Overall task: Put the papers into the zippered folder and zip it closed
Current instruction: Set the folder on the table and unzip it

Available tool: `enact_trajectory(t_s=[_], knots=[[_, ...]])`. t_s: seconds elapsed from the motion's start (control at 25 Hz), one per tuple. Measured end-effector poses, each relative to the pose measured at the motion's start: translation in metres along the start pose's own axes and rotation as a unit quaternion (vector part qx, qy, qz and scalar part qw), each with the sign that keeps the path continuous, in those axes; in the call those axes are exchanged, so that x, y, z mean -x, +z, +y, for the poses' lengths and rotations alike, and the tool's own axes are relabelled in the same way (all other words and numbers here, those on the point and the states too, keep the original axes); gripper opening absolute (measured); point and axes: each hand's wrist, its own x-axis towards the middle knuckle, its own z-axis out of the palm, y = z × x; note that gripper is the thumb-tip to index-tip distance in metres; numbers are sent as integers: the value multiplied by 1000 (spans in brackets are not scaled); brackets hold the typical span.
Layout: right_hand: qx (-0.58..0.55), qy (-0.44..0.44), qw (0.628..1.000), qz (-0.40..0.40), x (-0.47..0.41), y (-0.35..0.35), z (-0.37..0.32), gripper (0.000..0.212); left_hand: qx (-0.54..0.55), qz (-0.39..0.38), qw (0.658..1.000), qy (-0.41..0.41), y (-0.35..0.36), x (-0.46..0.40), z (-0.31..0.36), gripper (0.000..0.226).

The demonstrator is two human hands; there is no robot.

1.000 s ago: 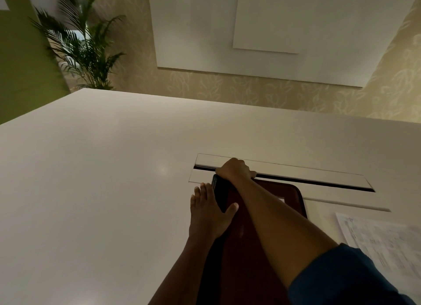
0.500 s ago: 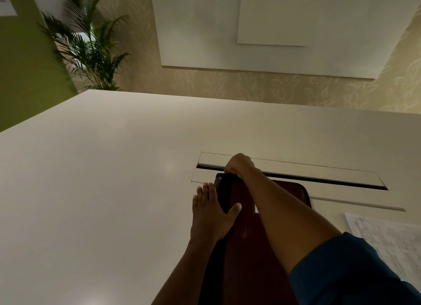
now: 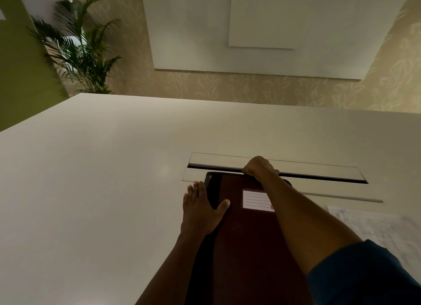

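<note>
A dark maroon zippered folder with a white lined label lies on the white table in front of me. My left hand lies flat with straight fingers along the folder's left black edge, thumb on the cover. My right hand is curled at the folder's far edge, pinching what seems to be the zipper pull, which the fingers hide. A sheet of printed papers lies on the table to the right of the folder, partly behind my right arm.
A long cable-slot lid is set into the white table just beyond the folder. A potted palm stands past the table's far left corner, by a patterned wall.
My right hand has slid to the right along the folder's far edge, uncovering the white label. The left hand stays flat on the left edge.
</note>
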Motion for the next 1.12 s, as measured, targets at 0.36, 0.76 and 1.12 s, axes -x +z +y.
enact_trajectory(t_s=[0.36,0.76,1.12], knots=[[-14,28,999,26,-15,-24,46,16,-8,-7,1000,3,-2,0,1,110],[-42,59,997,0,-11,-46,123,29,-25,-12,1000,6,-5,0,2,107],[-56,-148,986,42,7,-49,167,12,-45,-11,999,3,-8,1,6,106]])
